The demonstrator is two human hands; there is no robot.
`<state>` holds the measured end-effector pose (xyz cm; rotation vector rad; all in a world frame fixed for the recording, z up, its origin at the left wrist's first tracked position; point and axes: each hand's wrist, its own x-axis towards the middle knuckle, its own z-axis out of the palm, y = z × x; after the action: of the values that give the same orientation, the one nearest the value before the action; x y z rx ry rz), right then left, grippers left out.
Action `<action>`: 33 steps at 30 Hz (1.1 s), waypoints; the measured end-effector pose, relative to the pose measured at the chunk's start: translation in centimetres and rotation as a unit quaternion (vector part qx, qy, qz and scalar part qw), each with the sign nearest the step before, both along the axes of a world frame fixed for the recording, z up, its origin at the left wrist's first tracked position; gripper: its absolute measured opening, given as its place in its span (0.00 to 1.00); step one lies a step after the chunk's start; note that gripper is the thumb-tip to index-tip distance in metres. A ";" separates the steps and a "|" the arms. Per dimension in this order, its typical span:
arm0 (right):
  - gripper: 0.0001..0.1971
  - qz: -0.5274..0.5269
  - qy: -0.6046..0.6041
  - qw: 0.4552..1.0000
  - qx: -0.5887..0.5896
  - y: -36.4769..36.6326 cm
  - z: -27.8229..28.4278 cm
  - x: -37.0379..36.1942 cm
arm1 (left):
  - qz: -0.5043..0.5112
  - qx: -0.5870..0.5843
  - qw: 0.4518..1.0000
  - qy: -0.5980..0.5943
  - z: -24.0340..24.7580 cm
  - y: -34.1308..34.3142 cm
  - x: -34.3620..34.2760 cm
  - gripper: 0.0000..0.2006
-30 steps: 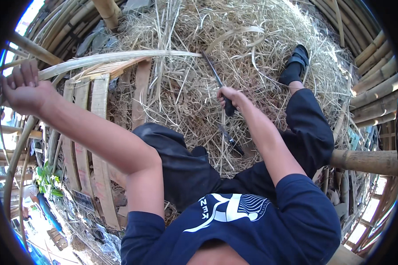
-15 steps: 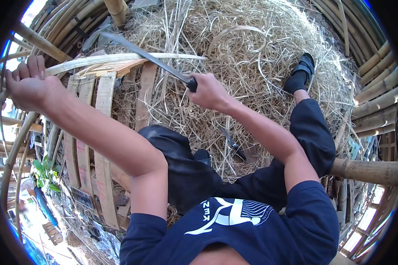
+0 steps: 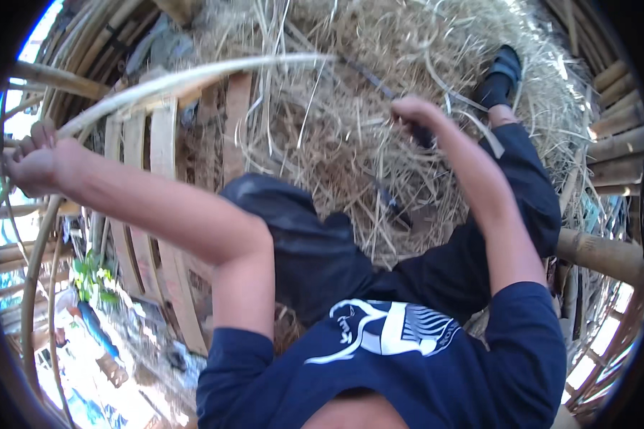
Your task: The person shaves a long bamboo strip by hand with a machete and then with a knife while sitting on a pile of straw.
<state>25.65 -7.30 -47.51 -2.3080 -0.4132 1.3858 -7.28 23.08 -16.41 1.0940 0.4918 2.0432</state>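
My left hand (image 3: 36, 161) is closed around the near end of a pale bamboo strip (image 3: 172, 82) at the far left. The strip bows up and across, its free end reaching over the straw near the top middle. My right hand (image 3: 416, 114), out to the right of that free end, grips the black handle of a machete (image 3: 371, 77). Its blade points up and left, blurred by motion, with the tip close to the strip's end. A second knife (image 3: 392, 204) with a dark handle lies on the shavings between my legs.
Bamboo shavings (image 3: 365, 157) cover the ground ahead. A slatted wooden pallet (image 3: 166, 143) sits left of my knee. Bamboo poles (image 3: 615, 150) wall in the right side, and a thick bamboo pole (image 3: 601, 256) runs beside my right thigh. Green leaves (image 3: 93, 279) grow at the lower left.
My right hand has swung the machete rightward, away from the pallet and along to the strip's free end. My left hand has dropped slightly, still holding the strip.
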 end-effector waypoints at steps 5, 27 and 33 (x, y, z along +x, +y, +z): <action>0.06 -0.185 0.131 0.968 0.107 -1.6 -1.3 -7.0 | -0.035 0.004 0.999 0.026 0.4 -5.6 -0.7 0.16; 0.18 -0.031 -0.103 0.993 0.059 -10.8 2.7 -18.6 | -0.177 0.122 0.967 0.135 9.0 -13.0 -11.7 0.17; 0.15 -0.052 -0.079 0.993 0.065 -12.6 2.4 -19.9 | -0.194 0.109 0.963 0.151 9.3 -13.0 -12.0 0.18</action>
<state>5.76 -19.94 -45.09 -2.3056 -0.4119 1.0984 -19.29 10.09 -7.07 1.5154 0.1775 1.6200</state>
